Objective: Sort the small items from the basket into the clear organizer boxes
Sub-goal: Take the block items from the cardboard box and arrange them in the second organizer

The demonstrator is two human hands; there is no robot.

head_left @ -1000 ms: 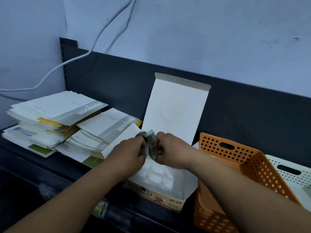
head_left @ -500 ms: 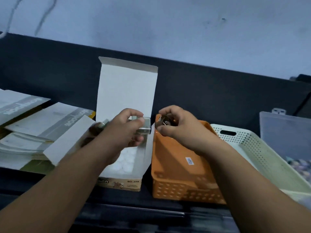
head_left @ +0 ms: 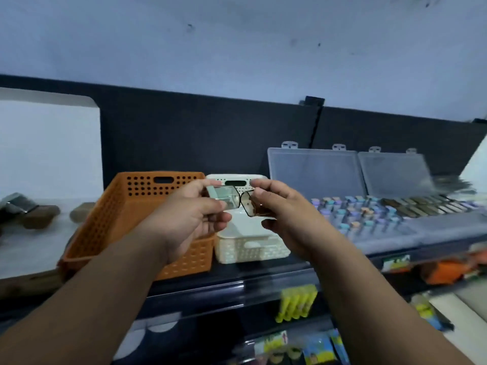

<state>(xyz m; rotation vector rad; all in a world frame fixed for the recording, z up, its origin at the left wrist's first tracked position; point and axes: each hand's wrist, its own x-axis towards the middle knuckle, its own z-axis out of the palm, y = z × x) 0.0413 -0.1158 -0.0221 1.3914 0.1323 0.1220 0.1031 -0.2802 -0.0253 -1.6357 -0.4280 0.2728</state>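
Left hand (head_left: 189, 217) pinches a clear piece (head_left: 224, 197), right hand (head_left: 284, 214) pinches a brown piece (head_left: 250, 205), side by side above the cream basket (head_left: 250, 248).

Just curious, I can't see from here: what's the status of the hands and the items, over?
Left hand pinches clear piece. Right hand pinches brown piece. Both above cream basket; organizer boxes open, right. Path clear.

left basket (head_left: 123, 214): orange, hole-dotted
right basket (head_left: 250, 248): cream, perforated
boxes (head_left: 313, 167): clear, pastel contents
left piece (head_left: 224, 197): clear
right piece (head_left: 250, 206): brown
panel (head_left: 184, 133): black
wall (head_left: 237, 48): pale blue
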